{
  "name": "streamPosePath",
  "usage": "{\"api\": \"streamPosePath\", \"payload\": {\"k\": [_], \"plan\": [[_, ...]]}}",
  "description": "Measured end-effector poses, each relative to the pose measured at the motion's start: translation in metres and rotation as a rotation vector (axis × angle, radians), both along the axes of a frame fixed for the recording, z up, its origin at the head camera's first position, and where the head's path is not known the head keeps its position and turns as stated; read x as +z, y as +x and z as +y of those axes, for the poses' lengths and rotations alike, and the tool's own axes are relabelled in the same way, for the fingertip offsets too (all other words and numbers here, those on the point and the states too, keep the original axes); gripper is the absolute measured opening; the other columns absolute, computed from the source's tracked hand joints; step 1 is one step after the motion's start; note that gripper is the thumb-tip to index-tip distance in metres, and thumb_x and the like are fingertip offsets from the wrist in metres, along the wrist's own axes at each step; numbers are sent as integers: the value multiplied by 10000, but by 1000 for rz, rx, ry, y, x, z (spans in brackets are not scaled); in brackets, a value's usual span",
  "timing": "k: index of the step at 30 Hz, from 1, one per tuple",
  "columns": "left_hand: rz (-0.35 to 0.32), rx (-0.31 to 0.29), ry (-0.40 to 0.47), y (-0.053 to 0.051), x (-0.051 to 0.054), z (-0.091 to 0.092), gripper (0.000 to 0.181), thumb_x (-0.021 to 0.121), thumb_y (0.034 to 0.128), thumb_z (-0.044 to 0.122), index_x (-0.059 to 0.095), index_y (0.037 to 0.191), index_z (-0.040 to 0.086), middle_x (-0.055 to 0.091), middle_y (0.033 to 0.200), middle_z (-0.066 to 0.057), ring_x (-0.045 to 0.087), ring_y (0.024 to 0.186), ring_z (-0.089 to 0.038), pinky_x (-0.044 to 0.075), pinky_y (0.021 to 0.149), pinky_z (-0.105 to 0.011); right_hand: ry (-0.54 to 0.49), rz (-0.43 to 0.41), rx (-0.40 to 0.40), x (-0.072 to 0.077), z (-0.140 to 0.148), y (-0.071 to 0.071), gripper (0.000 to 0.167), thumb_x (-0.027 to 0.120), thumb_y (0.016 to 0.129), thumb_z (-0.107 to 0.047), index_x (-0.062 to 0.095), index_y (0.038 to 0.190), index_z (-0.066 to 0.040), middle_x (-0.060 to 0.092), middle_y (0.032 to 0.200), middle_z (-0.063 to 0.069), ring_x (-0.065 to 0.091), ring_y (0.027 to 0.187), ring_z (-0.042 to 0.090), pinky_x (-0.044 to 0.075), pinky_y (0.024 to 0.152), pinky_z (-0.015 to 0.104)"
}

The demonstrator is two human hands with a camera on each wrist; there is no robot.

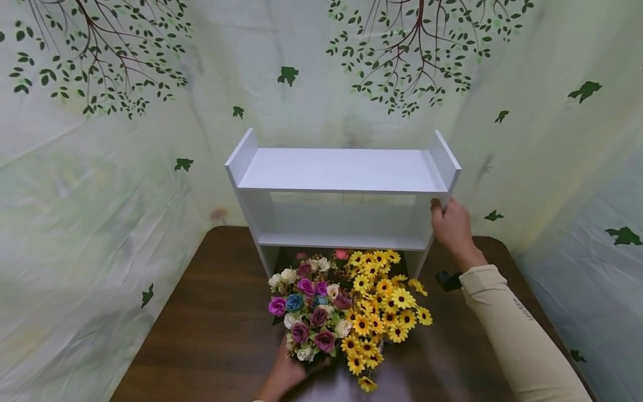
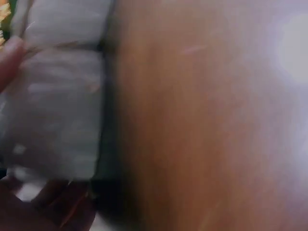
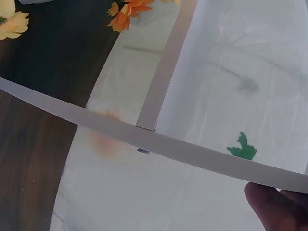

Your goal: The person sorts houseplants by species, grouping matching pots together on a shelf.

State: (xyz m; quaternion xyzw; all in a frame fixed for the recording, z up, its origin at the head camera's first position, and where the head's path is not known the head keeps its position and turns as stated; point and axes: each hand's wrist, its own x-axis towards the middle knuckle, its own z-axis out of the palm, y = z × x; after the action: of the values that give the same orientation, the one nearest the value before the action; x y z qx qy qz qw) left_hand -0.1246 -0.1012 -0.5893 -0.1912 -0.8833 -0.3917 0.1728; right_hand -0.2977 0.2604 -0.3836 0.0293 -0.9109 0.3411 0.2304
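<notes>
Hands well apart, each on a different object. The left hand (image 1: 293, 371) is low at the front, under the mixed rose bunch (image 1: 318, 304) of purple, white and blue blooms. In the left wrist view, thumb and fingers grip a pale container (image 2: 62, 110); that frame is blurred, so it is probably the flowers' pot, material unclear. The yellow daisy-like flowers (image 1: 382, 301) lie directly right of the roses, touching them; both bunches are in front of the shelf unit's lower opening, above the worktop (image 1: 186, 329).

The right hand (image 1: 453, 229) is clamped on the right side panel of the white shelf unit (image 1: 341, 169), just below the top board, thumb toward the inner side. The unit is at the rear of the dark wood worktop, its two boards bare. Behind: pale backdrop (image 1: 311, 123) printed with branches and green leaves.
</notes>
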Motion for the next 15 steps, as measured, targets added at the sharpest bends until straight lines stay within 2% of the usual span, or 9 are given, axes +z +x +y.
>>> {"api": "streamPosePath", "payload": {"k": [3, 5, 7, 9, 11, 13, 14, 15], "plan": [[-198, -14, 66, 5, 6, 9, 927, 839, 764, 414, 377, 1488, 64, 531, 1442, -150, 552, 1279, -316, 508, 1008, -413, 3, 20, 6, 0, 0, -1, 353, 390, 1053, -210, 553, 1097, 100, 479, 693, 158, 462, 578, 281, 358, 508, 320], [-299, 22, 110, 9, 6, 14, 921, 828, 785, 388, 351, 1497, 50, 501, 1465, -173, 529, 1303, -349, 499, 1015, -447, -1, 31, 10, 0, 0, -1, 347, 391, 1051, -204, 553, 1084, 101, 478, 682, 157, 445, 553, 261, 344, 486, 315], [-345, 76, 108, 11, 5, 16, 941, 825, 790, 371, 317, 1502, 25, 469, 1479, -205, 495, 1328, -387, 478, 1029, -490, -5, 34, 14, -1, 0, -1, 334, 392, 1048, -194, 553, 1056, 99, 472, 667, 149, 421, 522, 232, 329, 464, 307], [-336, 107, 95, 11, 3, 17, 970, 839, 775, 349, 299, 1499, -4, 450, 1480, -233, 477, 1338, -406, 467, 1031, -515, -2, 35, 20, -2, 0, -1, 321, 392, 1046, -183, 550, 1039, 96, 464, 655, 138, 397, 500, 203, 316, 450, 299], [-293, 102, 65, 13, 0, 16, 960, 843, 768, 347, 317, 1491, -2, 462, 1473, -225, 484, 1329, -399, 467, 1019, -512, 3, 34, 25, -3, -1, 0, 309, 392, 1045, -174, 546, 1038, 93, 454, 648, 133, 375, 482, 186, 307, 443, 296], [-194, 82, 0, 13, -4, 14, 913, 852, 755, 346, 384, 1465, 13, 510, 1442, -196, 516, 1298, -368, 483, 991, -484, 13, 35, 24, -4, -1, 1, 313, 391, 1046, -173, 548, 1053, 98, 454, 653, 136, 369, 481, 185, 302, 444, 295], [-131, 76, -5, 13, -6, 13, 879, 829, 777, 401, 400, 1478, 89, 511, 1467, -85, 519, 1324, -254, 489, 975, -432, 14, 32, 26, -4, -1, 1, 320, 388, 1049, -176, 548, 1075, 100, 456, 657, 138, 371, 485, 187, 303, 446, 295], [-22, 29, -17, 11, -9, 11, 827, 799, 808, 424, 418, 1476, 121, 496, 1488, -38, 489, 1362, -187, 473, 1014, -361, 16, 32, 25, -4, -1, 2, 325, 389, 1050, -178, 551, 1084, 102, 461, 663, 144, 375, 488, 192, 306, 450, 297]]}}
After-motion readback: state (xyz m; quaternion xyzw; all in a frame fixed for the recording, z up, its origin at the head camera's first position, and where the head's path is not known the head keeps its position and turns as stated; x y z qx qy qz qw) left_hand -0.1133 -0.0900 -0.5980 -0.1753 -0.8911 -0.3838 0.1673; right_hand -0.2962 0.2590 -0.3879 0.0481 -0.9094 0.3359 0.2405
